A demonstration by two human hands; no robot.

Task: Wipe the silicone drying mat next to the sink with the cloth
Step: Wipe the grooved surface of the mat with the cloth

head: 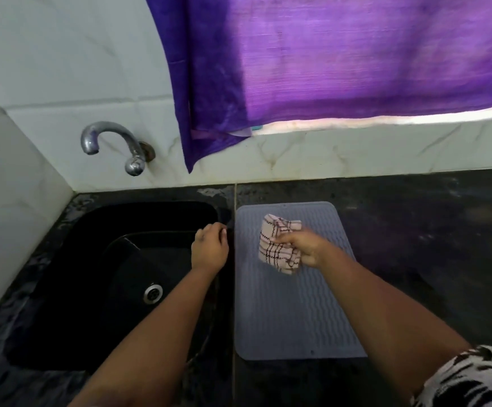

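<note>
At frame centre, the right hand [306, 248] is bunching a pink checked cloth [280, 248] in closed fingers over the grey ribbed silicone drying mat [291, 312], while the left hand [209, 248], fingers curled, is resting at the black sink [107, 259] edge.

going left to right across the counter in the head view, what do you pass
sink → left hand → cloth in the right hand over the drying mat → bare dark counter
</note>
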